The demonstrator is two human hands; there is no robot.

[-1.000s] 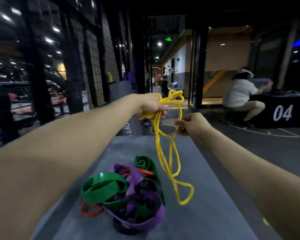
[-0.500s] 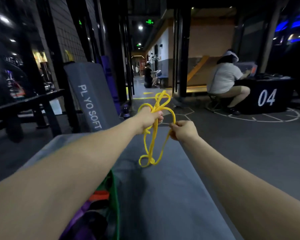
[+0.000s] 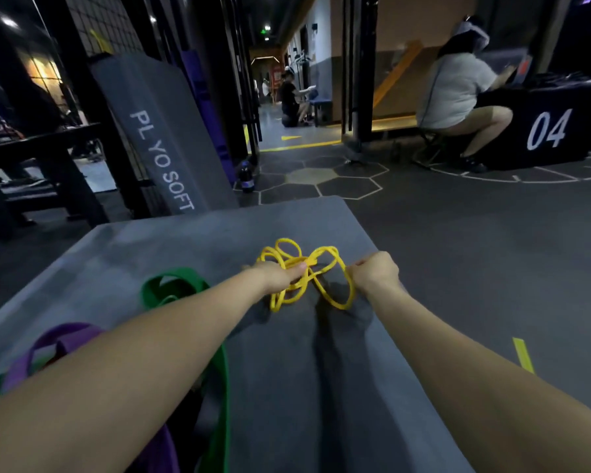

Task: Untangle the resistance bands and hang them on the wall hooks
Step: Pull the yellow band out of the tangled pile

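Head view. A thin yellow resistance band (image 3: pixel 301 273), narrow and cord-like, is bunched into a tangle of several overlapping loops over the far end of a grey padded platform (image 3: pixel 287 370). Two rounded loops stand up at the far side of the tangle, a crossing or knot lies at its middle, and two longer loops trail toward the viewer onto or just above the platform surface; contact with the surface cannot be judged.

The left hand (image 3: pixel 280 276) grips the left part of the tangle, fingers curled round a bundle of strands with the thumb laid along them. The right hand (image 3: pixel 376 273) is closed in a fist on a strand at the right side of the tangle. The two hands are near each other, with the knot between them.

Nearer the viewer than the tangle and to its left, partly hidden under the left forearm, lie a broad flat green band (image 3: pixel 174 288) and a broad purple band (image 3: pixel 58 339), intertwined.

Beyond the platform's far left corner, a grey pad (image 3: pixel 157 131) lettered "PLYO SOFT" leans against a dark rack. Beyond its far right, a seated person (image 3: pixel 454 87) faces a black box (image 3: pixel 546 128) marked "04".
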